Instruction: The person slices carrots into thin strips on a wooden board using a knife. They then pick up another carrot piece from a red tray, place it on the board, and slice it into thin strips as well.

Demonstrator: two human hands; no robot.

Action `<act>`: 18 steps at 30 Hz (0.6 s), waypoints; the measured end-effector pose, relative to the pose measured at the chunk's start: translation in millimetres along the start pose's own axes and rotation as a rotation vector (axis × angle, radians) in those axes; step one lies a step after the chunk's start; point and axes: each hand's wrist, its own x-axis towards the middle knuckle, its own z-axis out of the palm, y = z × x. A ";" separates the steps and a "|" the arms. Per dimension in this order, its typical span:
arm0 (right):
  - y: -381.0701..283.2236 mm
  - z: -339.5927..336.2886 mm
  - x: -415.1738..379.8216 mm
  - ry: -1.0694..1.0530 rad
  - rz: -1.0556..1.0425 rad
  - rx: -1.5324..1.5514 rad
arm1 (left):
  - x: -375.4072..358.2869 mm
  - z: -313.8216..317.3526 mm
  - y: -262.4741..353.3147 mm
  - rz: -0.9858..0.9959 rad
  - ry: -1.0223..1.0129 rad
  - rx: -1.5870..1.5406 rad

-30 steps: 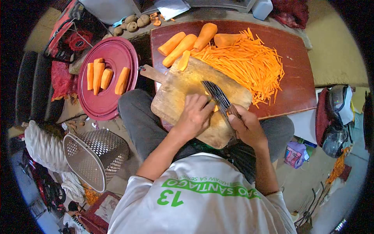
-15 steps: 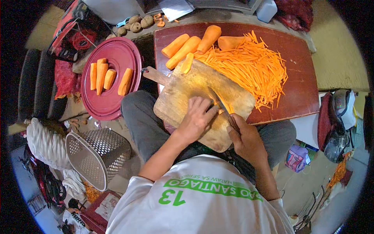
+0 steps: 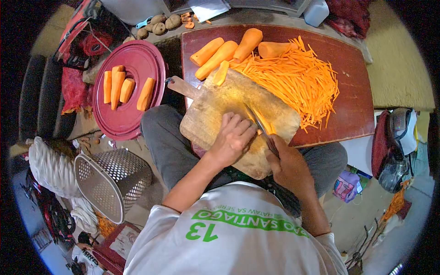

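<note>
A wooden cutting board (image 3: 206, 117) lies tilted over my lap and the red table's front edge. My right hand (image 3: 288, 165) is closed round the handle of a knife (image 3: 261, 120), whose blade rests over the board. Beside the blade, my left hand (image 3: 233, 137) has its fingers curled down on a carrot piece, mostly hidden under them. Thin orange slices (image 3: 269, 127) lie just right of the blade. A flat-cut carrot piece (image 3: 221, 73) sits at the board's upper edge. Behind the board spreads a heap of carrot strips (image 3: 298, 82).
Several peeled carrots (image 3: 248, 45) lie on the red table (image 3: 353, 96). On the left, a round red lid (image 3: 133, 59) holds more carrots. A perforated basket (image 3: 123, 169) lies tipped below it. Potatoes (image 3: 159, 28) sit at the back. Part of a person (image 3: 85, 259) shows at lower left.
The view has shifted slightly. My right hand and the knife have moved a little, with the blade still beside my left fingers. My left hand keeps its place on the board.
</note>
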 end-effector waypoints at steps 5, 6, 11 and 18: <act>7.6 -3.4 15.0 -0.076 0.067 0.018 | 2.2 0.8 1.4 -0.022 0.017 0.013; 7.2 -6.1 13.4 -0.070 0.054 0.024 | 2.9 1.6 1.7 -0.010 0.011 0.024; 1.4 -3.4 0.2 -0.021 0.038 -0.060 | 2.3 -2.6 4.8 0.028 -0.013 0.080; 13.3 11.0 24.5 0.069 -0.028 0.039 | -3.1 1.7 2.5 0.035 -0.026 0.075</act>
